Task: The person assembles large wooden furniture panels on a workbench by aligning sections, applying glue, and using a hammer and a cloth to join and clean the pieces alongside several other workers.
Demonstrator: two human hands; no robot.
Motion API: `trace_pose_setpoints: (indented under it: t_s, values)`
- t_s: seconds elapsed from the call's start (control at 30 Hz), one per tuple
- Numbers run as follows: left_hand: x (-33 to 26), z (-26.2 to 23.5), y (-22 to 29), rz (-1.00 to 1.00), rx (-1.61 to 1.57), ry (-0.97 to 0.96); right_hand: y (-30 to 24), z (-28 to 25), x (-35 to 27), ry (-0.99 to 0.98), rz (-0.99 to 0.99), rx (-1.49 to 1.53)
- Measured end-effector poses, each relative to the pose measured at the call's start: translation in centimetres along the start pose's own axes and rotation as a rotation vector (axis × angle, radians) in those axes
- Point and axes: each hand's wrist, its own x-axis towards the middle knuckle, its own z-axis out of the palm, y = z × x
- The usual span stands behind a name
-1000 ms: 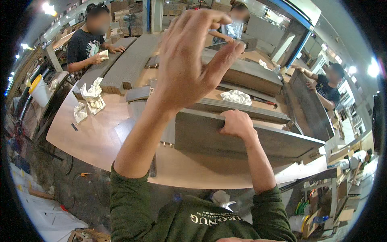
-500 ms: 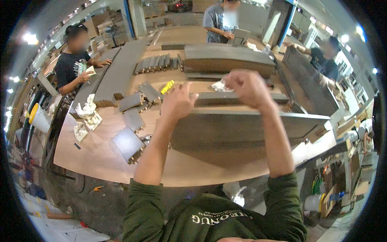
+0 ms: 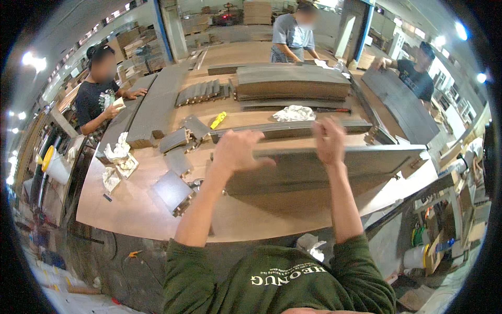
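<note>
Here's your panel (image 3: pixel 298 170), right in front of you at the near side of the table (image 3: pixel 130 217), standing on a long edge with its broad face turned your way. Its long axis runs left to right, crosswise to you; one short end points right, toward the table's right edge, the other lies over by your left forearm. Your left hand (image 3: pixel 238 150) is up over that left end, fingers and thumb spread, gripping nothing you can see. Your right hand (image 3: pixel 329 140) is over the panel's top edge, fingers curled and blurred; whether they clench anything, I can't tell, nor whether either hand touches the panel. Just beyond lies a stack of strips (image 3: pixel 293 129), also lengthwise left to right, with a white rag (image 3: pixel 294 113) behind it and a yellow tool (image 3: pixel 218 120) off to the left.
</note>
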Motion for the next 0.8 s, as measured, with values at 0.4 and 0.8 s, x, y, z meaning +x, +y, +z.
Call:
trace_pose_setpoints:
  t_s: [0.4, 0.8]
  values:
    - [-20.1, 5.5, 10.6, -0.040, -0.057, -0.290, 7.5, -13.1, -26.6, 0.949, 1.069, 0.299]
    - [-9.0, 15.2, 7.1, -0.018, -0.359, -0.320, 9.7, -8.5, -42.8, 0.734, 1.233, 0.600]
